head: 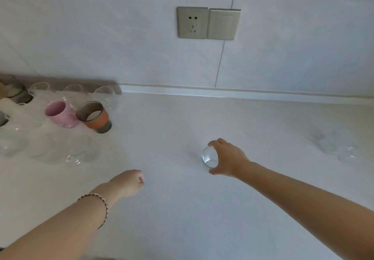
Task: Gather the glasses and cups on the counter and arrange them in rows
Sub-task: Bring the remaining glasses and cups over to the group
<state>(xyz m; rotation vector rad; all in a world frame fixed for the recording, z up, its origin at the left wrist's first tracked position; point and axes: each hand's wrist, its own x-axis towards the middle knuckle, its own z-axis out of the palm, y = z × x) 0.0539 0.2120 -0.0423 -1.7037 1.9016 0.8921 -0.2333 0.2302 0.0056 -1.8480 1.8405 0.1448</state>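
- Your right hand (226,158) wraps the small clear glass (209,157) mid-counter (182,209), well apart from the gathered glasses (104,95) by the pink cup (60,114); probably bound there.
- Your left hand (127,182) curls on nothing; spare.

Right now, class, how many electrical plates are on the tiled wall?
2: a socket plate on the left and a switch plate directly beside it on the right, both above the counter. None appears hidden.
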